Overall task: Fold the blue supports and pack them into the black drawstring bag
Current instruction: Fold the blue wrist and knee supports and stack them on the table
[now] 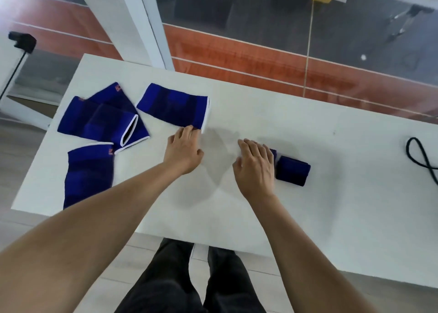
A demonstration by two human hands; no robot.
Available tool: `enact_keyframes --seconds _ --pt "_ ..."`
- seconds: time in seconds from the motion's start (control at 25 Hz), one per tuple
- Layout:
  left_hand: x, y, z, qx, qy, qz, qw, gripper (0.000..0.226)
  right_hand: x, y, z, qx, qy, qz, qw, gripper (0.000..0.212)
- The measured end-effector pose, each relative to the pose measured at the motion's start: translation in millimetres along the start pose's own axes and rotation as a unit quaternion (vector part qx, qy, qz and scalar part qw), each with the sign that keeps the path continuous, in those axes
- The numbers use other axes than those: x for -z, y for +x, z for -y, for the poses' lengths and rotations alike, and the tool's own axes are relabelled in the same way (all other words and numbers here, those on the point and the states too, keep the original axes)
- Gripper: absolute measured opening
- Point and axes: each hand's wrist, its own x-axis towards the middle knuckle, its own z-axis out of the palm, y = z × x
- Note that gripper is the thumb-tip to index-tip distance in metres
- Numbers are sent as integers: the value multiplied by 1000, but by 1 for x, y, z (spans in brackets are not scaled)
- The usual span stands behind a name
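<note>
My left hand (183,150) touched the flat blue support's (174,106) near corner, fingers straight. Right hand (256,168), fingers relaxed, held nothing beside the folded support (292,172).

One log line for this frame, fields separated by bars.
left hand touching flat support | right hand open beside folded support | bag not visible

flat support (174,106): blue with white-edged ends, lying open at the back of the bench
overlapped pair (104,120): two blue ones crossed at far left, one white-rimmed opening showing
near-left support (88,172): flat, hanging off the front edge a bit
folded support (292,170): compact blue bundle, right of centre
black cord (420,157): looped at the right edge, bag itself out of frame
</note>
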Motion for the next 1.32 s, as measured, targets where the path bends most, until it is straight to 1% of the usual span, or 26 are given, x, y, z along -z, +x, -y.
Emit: enact_keyframes --seconds 0.12,0.24,0.36,0.44,0.6,0.72,0.84,0.96,1.0,1.04,1.12,1.2,1.32 --pt "-7 -30 11 -74 6 8 997 47 -9 -2 29 -9 5 30 1000 45" --pt "-12 -61 32 -123 25 -2 992 44 -21 -8 57 -18 8 93 995 50" --pt "-17 -87 57 -147 49 -10 988 59 -33 -22 75 -28 -2 174 984 57" --pt "-21 -101 73 -150 63 -3 987 67 -38 -36 83 -36 -9 209 977 58" --pt "-24 -125 90 -123 66 22 990 73 -38 -63 98 -39 -7 225 974 60" --pt "-24 -136 95 -89 55 11 994 72 -40 -73 106 -43 -9 228 973 62" --pt "-22 -154 110 16 27 -34 999 66 -43 -74 108 -40 -17 214 976 59" --pt "-25 -180 136 151 14 -77 985 67 -44 -75 113 -37 -23 180 983 57" --pt "-26 -188 144 186 10 -74 980 70 -44 -77 117 -29 -20 172 984 57" --pt "-28 -196 151 204 10 -61 977 71 -43 -81 121 -19 -15 169 985 56" --pt "-33 -206 159 192 25 -46 980 66 -45 -88 129 4 -3 164 986 55" --pt "-37 -214 160 176 29 -66 982 63 -49 -95 137 28 4 165 986 54" --pt "-43 -223 160 172 -15 -104 980 64 -54 -100 154 66 16 182 981 52"
